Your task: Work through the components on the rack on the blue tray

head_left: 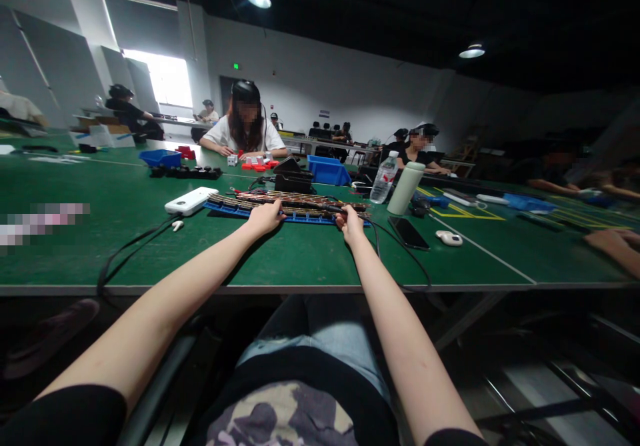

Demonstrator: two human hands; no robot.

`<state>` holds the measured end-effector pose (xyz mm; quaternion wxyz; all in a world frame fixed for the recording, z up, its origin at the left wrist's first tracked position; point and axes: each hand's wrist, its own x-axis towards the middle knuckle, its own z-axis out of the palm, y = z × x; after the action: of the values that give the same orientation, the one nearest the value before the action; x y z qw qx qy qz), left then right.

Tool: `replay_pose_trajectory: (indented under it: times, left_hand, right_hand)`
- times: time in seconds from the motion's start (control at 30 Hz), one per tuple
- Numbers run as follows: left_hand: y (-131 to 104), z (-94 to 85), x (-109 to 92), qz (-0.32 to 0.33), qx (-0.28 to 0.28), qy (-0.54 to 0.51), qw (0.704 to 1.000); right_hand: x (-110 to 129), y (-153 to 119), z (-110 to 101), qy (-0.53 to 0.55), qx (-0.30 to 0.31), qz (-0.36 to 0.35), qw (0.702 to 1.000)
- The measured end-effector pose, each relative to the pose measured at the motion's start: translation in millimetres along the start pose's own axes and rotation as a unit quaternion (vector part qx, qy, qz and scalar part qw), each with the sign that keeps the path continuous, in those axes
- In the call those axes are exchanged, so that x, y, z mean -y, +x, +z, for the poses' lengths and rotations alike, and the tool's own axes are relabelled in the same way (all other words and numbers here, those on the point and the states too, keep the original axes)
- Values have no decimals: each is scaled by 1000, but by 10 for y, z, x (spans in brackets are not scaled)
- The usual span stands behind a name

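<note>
- Head view. Green counter (pixel 310 259), near edge running 9 to 3 o'clock just below the forearms.
- Blue tray (pixel 235 210) loaded with long dark strips (pixel 300 201) lies flat at 12 o'clock from the body; long axis 9 to 3 o'clock, slightly skewed.
- Left hand (pixel 265 218) rests on the tray's near edge, left of centre; fingers curled down onto the strips. Whether they pinch one, cannot tell.
- Right hand (pixel 350 223) sits at the tray's right near end, fingers bent over the strip ends, touching. Grip likewise not resolvable.
- Both hands equally close; the load lies directly beyond the fingertips toward 12 o'clock.
- White power bank (pixel 191 201) at 10 o'clock, just beside the tray's left end, cable trailing off the near edge.
- Black phone (pixel 409 233) at 2 o'clock, near the right hand; white bottle (pixel 406 188) and clear water bottle (pixel 384 178) beyond it.
- Open counter between tray and near edge.
- Other people seated at the far side, well apart; another person's hand (pixel 617 246) at 3 o'clock.
</note>
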<state>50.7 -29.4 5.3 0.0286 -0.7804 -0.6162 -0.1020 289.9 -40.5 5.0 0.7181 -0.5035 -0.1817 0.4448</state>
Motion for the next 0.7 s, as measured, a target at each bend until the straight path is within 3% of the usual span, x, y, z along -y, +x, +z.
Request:
replay_pose_trajectory:
  times: [0.13,0.7]
  left_hand:
    - [14,16,12,2,-2,-4,1000]
    - [19,7,7,4,-1,0,1000]
  right_hand:
    - [17,-24,5,5,-16,29,999]
    - [35,-61,10,6,-18,31,999]
